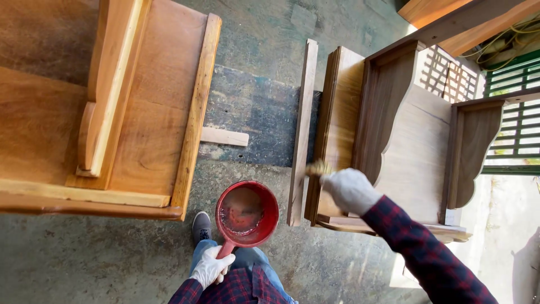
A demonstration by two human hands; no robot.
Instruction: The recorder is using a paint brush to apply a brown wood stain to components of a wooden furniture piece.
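While right hand (350, 190), fingers clamped on brush (318, 168), coats cabinet (394, 141): stroke along grain, left hand (211, 267) gripping red pot (246, 214) level.

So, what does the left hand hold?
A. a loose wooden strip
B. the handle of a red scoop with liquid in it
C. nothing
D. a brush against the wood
B: the gloved left hand grips the handle of the red scoop, while the right hand holds the brush.
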